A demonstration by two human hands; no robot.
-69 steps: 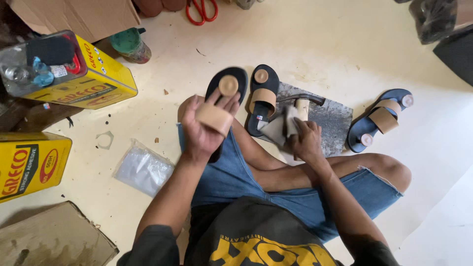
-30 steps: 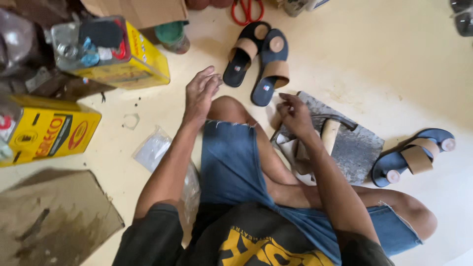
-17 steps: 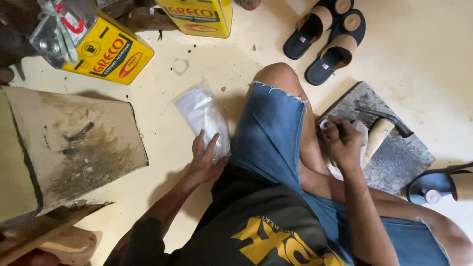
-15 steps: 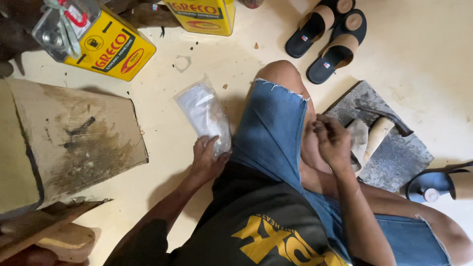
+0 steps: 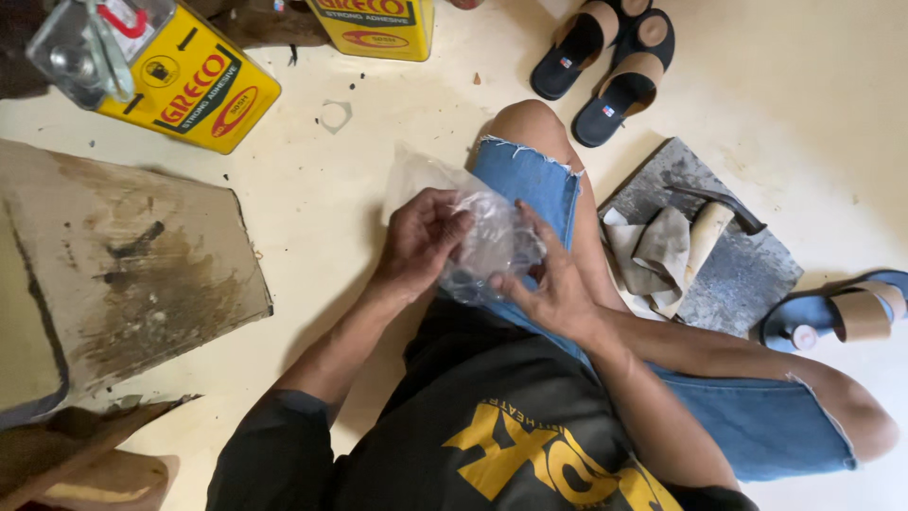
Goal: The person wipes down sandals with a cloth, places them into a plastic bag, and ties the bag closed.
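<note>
together, left hand [image 5: 421, 241] and right hand [image 5: 553, 284] grip a clear plastic bag [image 5: 487, 232].

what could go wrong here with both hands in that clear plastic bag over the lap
The clear plastic bag looks thin and crumpled between the left hand and right hand; small dark pieces at its bottom could spill onto the denim shorts or floor if it tears or tips. The hammer and cloth on the grey slab lie close by the knee, so a shift of the leg might knock them.
</note>
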